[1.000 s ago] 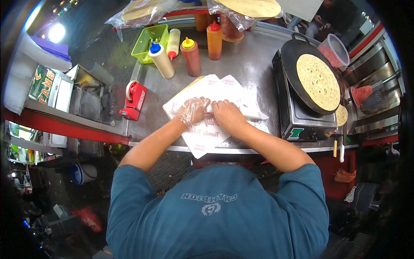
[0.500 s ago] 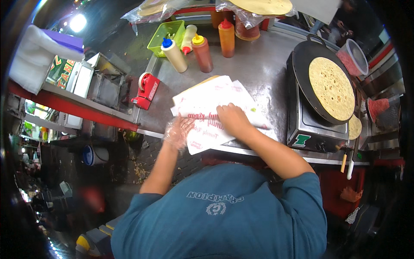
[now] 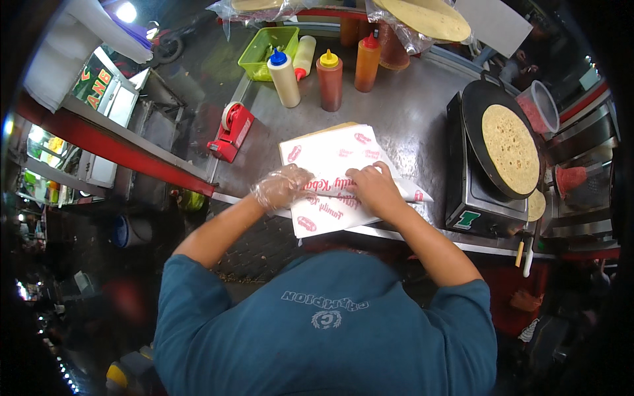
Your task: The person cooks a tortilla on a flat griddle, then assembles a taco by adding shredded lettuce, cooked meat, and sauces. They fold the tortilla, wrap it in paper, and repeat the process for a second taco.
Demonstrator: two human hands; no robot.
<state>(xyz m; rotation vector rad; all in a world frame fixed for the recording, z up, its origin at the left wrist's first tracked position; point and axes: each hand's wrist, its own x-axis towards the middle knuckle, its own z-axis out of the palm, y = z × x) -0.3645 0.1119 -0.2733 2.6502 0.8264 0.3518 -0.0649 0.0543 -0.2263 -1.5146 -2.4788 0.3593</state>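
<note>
White wrapping paper (image 3: 327, 148) with red print lies near the counter's front edge, on a stack of similar sheets. Across its middle runs a rolled fold, and whatever is inside is hidden. My left hand (image 3: 284, 186), in a clear plastic glove, is closed on the left end of this roll. Bare, my right hand (image 3: 378, 190) presses curled fingers over the roll's right part. To the right, the paper tapers to a loose pointed end on the metal counter (image 3: 416, 142).
Squeeze bottles, one white with a blue cap (image 3: 284, 82), stand behind the paper near a green basket (image 3: 247, 69). A red tape dispenser (image 3: 231, 135) sits left. On the right, a flatbread (image 3: 510, 152) lies on a black griddle (image 3: 472, 132).
The paper's near side has been folded into a straighter roll. My left hand has come up onto its left end, and my right hand has shifted slightly right.
</note>
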